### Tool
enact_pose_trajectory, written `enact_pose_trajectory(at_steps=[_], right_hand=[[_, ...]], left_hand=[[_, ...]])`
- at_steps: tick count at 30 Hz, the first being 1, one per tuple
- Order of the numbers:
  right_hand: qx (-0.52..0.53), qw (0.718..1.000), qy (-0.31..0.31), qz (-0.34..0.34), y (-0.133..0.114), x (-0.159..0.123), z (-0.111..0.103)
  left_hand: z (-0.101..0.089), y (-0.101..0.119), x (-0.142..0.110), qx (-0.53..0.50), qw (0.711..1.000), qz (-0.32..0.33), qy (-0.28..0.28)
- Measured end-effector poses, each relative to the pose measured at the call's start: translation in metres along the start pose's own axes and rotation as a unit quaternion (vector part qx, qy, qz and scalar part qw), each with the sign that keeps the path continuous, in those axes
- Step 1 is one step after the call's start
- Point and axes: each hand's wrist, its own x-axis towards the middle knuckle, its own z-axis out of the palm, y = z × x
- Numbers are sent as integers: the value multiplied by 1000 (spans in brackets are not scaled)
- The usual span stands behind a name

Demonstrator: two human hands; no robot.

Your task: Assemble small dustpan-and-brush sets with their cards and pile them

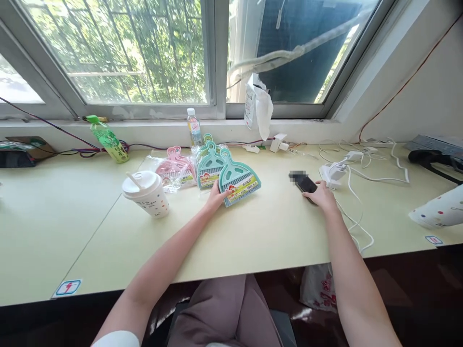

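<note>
My left hand (217, 196) grips the lower left edge of a small mint-green dustpan-and-brush set (239, 176) with a yellow label, tilted on the table. Just behind it lies another mint-green dustpan set (210, 166), and a pink dustpan set (176, 167) in clear plastic wrap is farther left. On the right, my right hand (321, 196) is closed around the near end of a black phone (306, 183), at table height. The phone's far end is blurred out by pixelation.
A lidded paper cup (148, 195) with a straw stands left of the dustpan sets. Along the window are a green bottle (108, 140), a clear bottle (194, 126) and a tissue pack (257, 106). White cables (356, 212) and chargers (333, 173) lie right of the phone.
</note>
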Motion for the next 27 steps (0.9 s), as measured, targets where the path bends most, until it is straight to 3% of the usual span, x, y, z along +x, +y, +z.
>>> enact_pose_trajectory(at_steps=[3, 5, 6, 7, 9, 12, 16, 21, 23, 27], right_hand=[[84, 992, 84, -49, -31, -7, 10], [214, 968, 80, -105, -67, -27, 25], [308, 944, 29, -112, -86, -40, 34], [401, 908, -60, -106, -105, -53, 44], [534, 806, -238, -91, -135, -77, 63], [616, 730, -287, -70, -156, -98, 80], [664, 692, -280, -29, -149, -104, 80], [641, 671, -370, -44, -149, -110, 79], [638, 671, -377, -42, -152, -114, 80], [652, 671, -353, -24, -151, -113, 76]], left_hand=[[0, 3, -1, -17, 1000, 2, 8], [0, 4, -1, -30, 999, 11, 18], [0, 4, -1, -36, 999, 14, 25], [-1, 5, -1, -40, 999, 15, 32], [-2, 6, -1, -43, 998, 17, 40], [-1, 7, -4, -44, 998, 21, 30], [5, 8, -8, -34, 999, 18, 4], [11, 10, -11, -23, 999, 33, -1], [10, 9, -10, 2, 999, 39, -10], [-3, 12, -4, 155, 975, 150, -56]])
